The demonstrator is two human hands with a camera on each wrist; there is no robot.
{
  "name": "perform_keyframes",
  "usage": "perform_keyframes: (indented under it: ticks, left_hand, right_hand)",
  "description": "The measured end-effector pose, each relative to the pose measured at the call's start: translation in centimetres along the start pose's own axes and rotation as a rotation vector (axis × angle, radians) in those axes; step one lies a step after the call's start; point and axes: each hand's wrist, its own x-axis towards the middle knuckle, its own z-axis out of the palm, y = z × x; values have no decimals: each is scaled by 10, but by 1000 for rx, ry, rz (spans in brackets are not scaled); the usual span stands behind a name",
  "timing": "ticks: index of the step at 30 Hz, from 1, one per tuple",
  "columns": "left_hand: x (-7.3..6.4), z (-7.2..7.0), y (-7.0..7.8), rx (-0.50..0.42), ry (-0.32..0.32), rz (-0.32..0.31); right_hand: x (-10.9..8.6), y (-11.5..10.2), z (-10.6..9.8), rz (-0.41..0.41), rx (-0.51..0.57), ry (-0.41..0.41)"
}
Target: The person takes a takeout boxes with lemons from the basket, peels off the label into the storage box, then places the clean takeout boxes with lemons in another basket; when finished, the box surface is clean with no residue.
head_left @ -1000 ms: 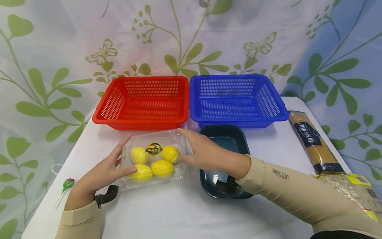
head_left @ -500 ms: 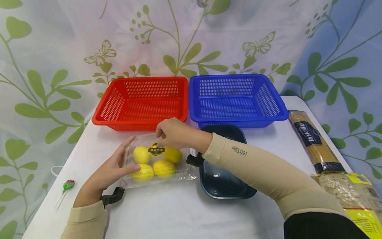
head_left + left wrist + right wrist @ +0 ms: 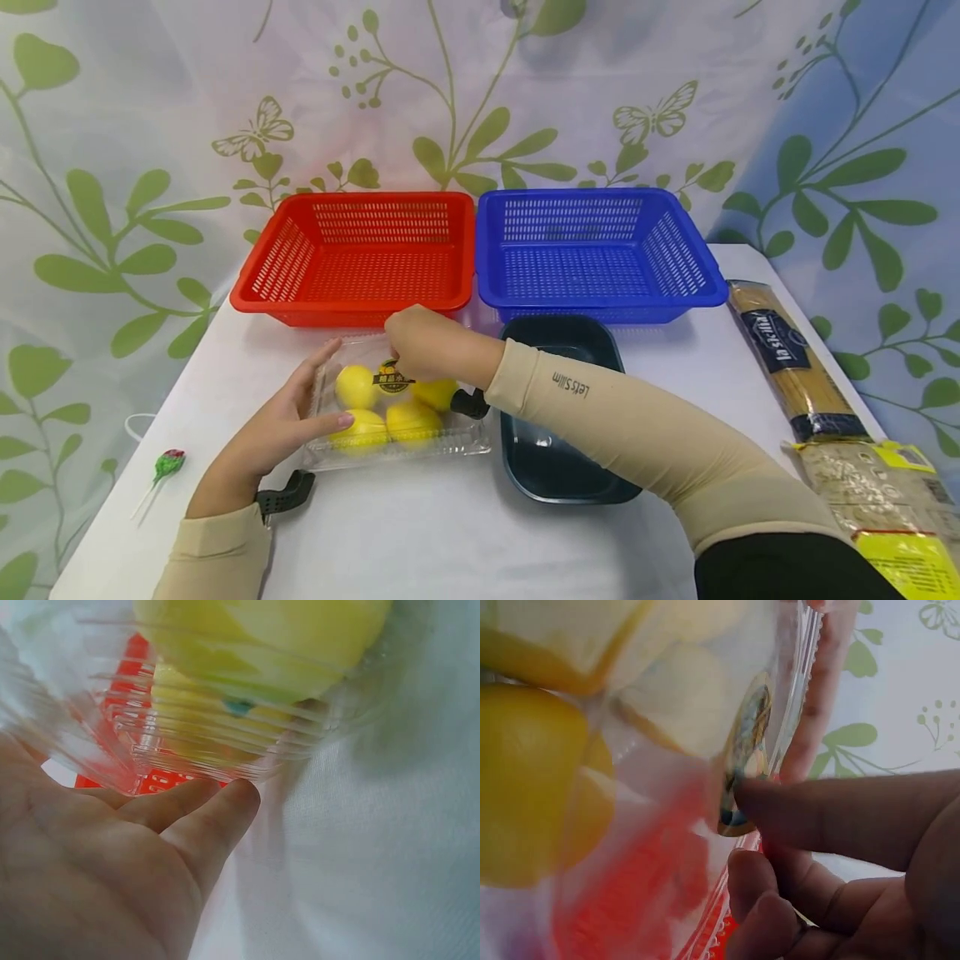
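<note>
A clear plastic fruit box with a hinged-looking lid sits on the white table, holding several lemons. A dark label is on its lid. My left hand holds the box's left side, thumb over the lid; in the left wrist view its fingers lie against the ribbed plastic wall. Reaching across the lid, my right hand is at the far edge. The right wrist view shows its thumb on the label and the other fingers curled at the rim, pinching it.
Behind the box stand a red basket and a blue basket. A dark green tray lies under my right forearm. Spaghetti and a clear bag of pale flakes are at the right edge. A lollipop lies left.
My right hand has moved from the box's right side left to the far edge of the lid, its fingers curling there. The left hand has stayed on the box, shifting slightly right.
</note>
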Motion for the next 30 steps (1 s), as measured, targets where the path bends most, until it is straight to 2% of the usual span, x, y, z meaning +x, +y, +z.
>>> perform_keyframes:
  ticks: [4,7,12,15,20,24,30]
  left_hand:
    - [0,0,-1,-3,3,3]
    - [-1,0,-2,2,5,-6]
    - [-1,0,-2,-5,4,-15]
    - [0,0,-1,-10,0,-5]
    - [3,0,-1,-13,5,22]
    - [2,1,-3,-8,11,19]
    - [2,2,-4,-10,8,30]
  right_hand:
    - [-2,-4,2,-17,13,25]
    - [-7,-8,3,-86,47,39]
    - [-30,-14,-5,-233,118,32]
    - [-49,-7,-15,-300,172,14]
    - [-79,21,-36,-312,226,2]
    - [-97,55,-46,-298,254,22]
    - [-118,109,-40,-168,301,50]
